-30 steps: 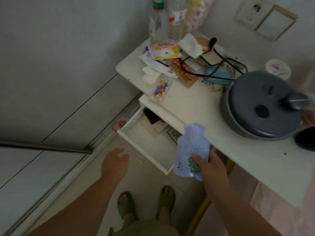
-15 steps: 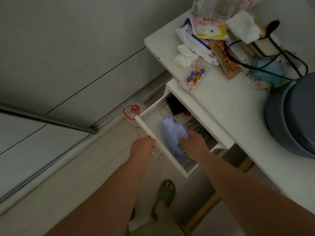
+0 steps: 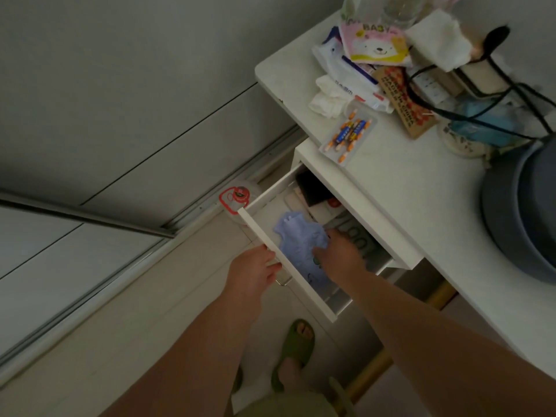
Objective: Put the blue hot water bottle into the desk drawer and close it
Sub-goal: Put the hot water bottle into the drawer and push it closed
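The fingers of the left hand curl over the top edge of the drawer front, with the thumb on the outer face just above the small metal handle, so this hand is closed on the drawer front. The fingers of the right hand reach down into the drawer and press on the blue hot water bottle; they are bent onto its bunched edge, but whether they pinch it or only rest on it cannot be told in the dim light.

In the head view, the only one, the drawer stands pulled well out from under the white worktop. The blue hot water bottle lies flat inside it, close to the drawer front, its neck pointing toward the far left corner and its lower part partly covered by the right hand. Deeper in the drawer lie a black flat object and some papers with large print, partly under the worktop edge.

On the worktop, a clear pack of batteries lies near the front edge above the drawer. Behind it sits a heap of packets, among them a pink and yellow one with a bear face, white tissue and a tangle of black cable. A grey round pot stands at the right edge of the frame.

On the floor, a container with a red-rimmed lid sits just beyond the drawer's far corner, beside the sliding door track. A foot in a green slipper shows below the drawer.
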